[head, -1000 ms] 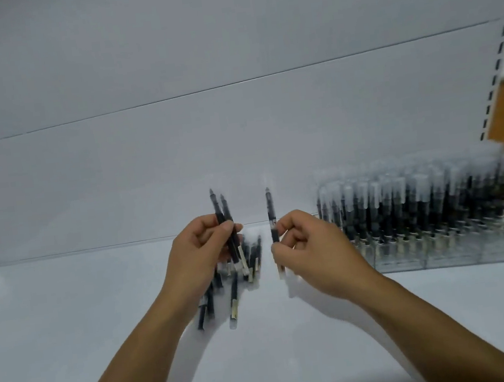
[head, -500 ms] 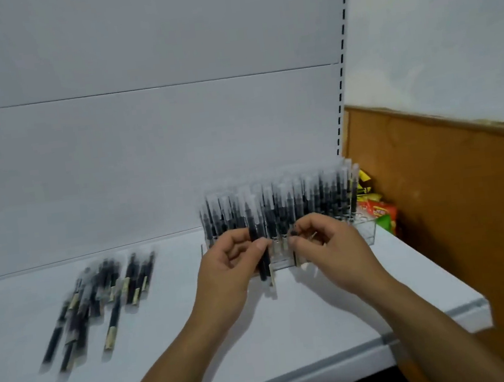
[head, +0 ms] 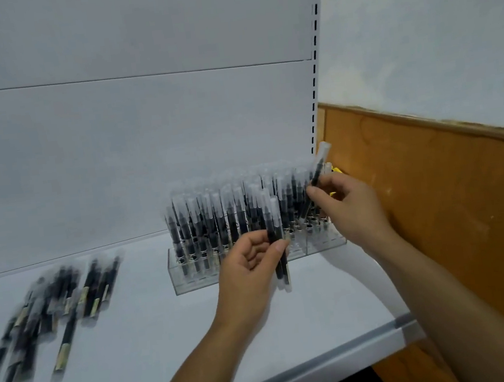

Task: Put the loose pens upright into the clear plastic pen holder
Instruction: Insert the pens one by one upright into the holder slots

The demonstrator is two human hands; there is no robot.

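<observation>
Pen (head: 319, 166) pinched in right grip (head: 345, 208), two pens (head: 268, 217) in left grip (head: 250, 272).

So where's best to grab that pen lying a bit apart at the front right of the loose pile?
Probably pinch the pen across its dark barrel, mid-length, coming from above. It lies flat on the shelf, slanting away, with bare shelf on its right, so a finger fits on that side.
</observation>
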